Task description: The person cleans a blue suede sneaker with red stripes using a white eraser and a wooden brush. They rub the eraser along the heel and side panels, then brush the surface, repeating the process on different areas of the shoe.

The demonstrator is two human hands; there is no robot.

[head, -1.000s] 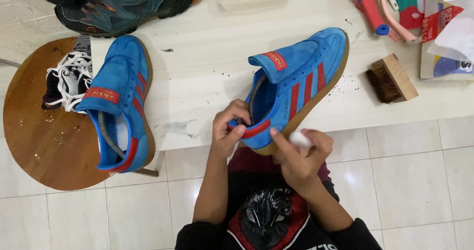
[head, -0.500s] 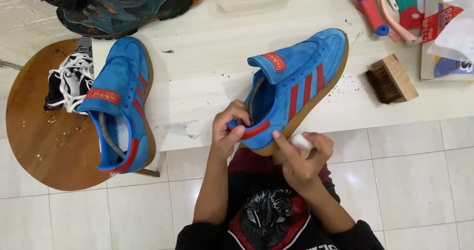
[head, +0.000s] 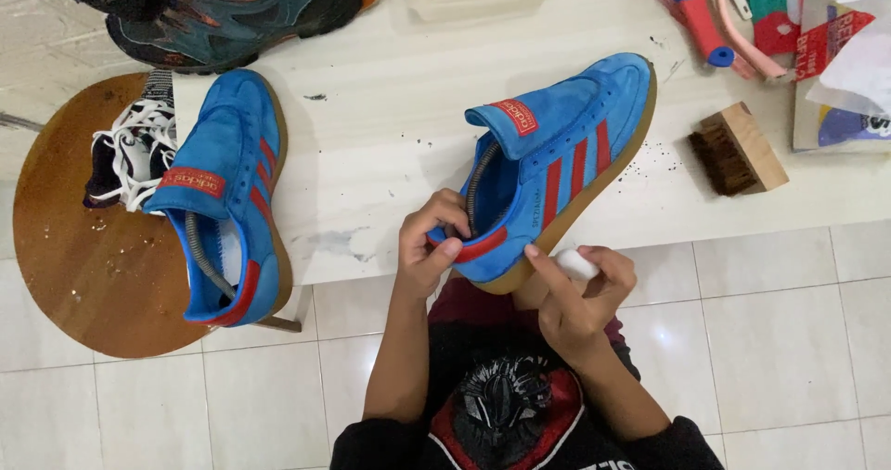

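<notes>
At the near edge of the white table (head: 390, 127) a blue shoe (head: 557, 164) lies on its side, heel overhanging. The left hand (head: 429, 247) reaches up, fingers pinched on the heel collar. The right hand (head: 575, 298) grips a small white eraser (head: 575, 264) against the sole.

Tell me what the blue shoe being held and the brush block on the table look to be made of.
The blue shoe: upper looks like suede, matte and napped, with a tan, rubbery-looking sole. The brush: pale bare wood block, grain faintly visible, with dark brown bristles, whether natural or synthetic I cannot tell.
</notes>
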